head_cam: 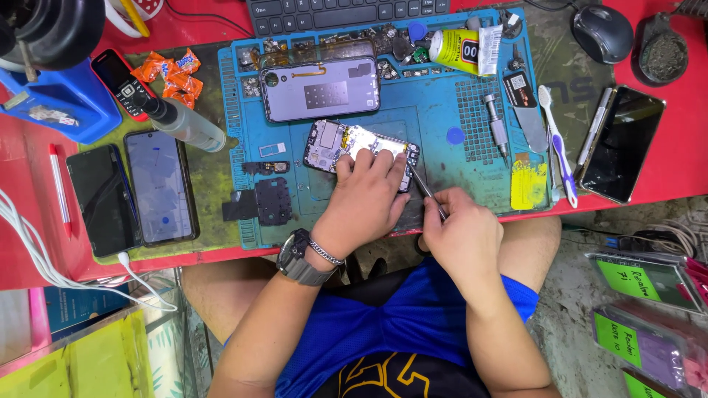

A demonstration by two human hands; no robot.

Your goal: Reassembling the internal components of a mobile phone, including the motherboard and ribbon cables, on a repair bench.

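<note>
An opened phone [346, 141] with bare circuit boards lies on the blue repair mat [435, 110]. My left hand [365, 203] presses down on its near end, fingers spread over it; a grey watch and a chain bracelet sit on the wrist. In my right hand [461, 232] is a thin metal tool [426, 188], whose tip reaches the phone's right edge. The purple back cover [321, 88] lies face down farther back on the mat.
Two dark phones [133, 191] lie left on a green mat, near a small red phone [122, 82], orange sweets and a bottle [184, 121]. Right: glue tube [464, 50], screwdriver [496, 121], toothbrush [557, 144], black phone [621, 144], mouse [602, 31]. Keyboard at back.
</note>
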